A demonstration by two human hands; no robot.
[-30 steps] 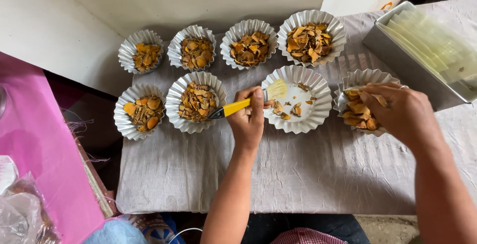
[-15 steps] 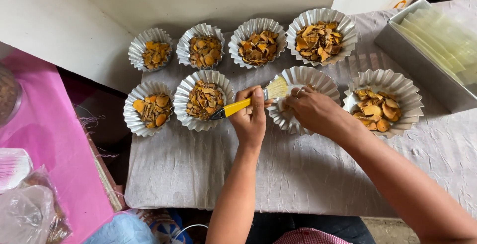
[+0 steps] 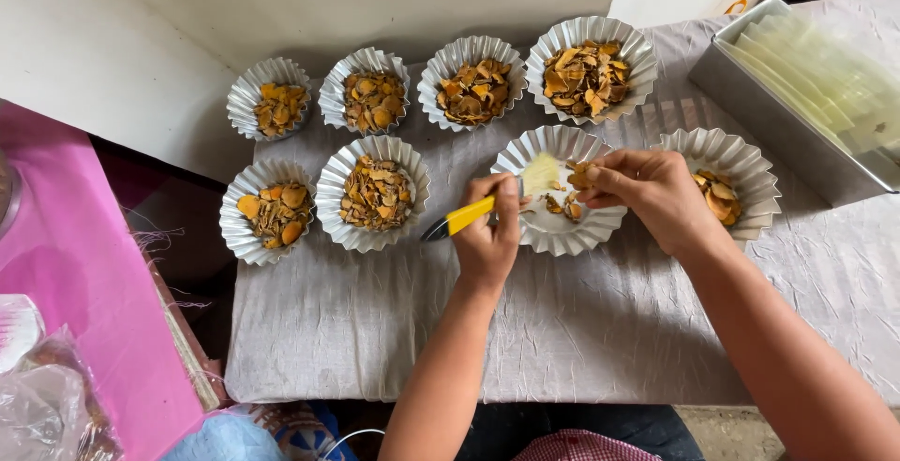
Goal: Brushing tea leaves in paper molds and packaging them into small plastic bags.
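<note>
left hand clenched on yellow-handled brush, long axis slanting up-right, bristles over fluted foil cup | right hand pinching orange slice just right of bristles, over same cup

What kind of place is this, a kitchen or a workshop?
Probably a small home food-preparation spot, not a formal kitchen: fluted foil cups of dried orange slices stand on a cloth-covered table, beside a metal tray, while the left hand holds a yellow-handled brush.

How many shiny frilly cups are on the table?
8 cups: four along the back, four in front. None seem hidden.
</note>
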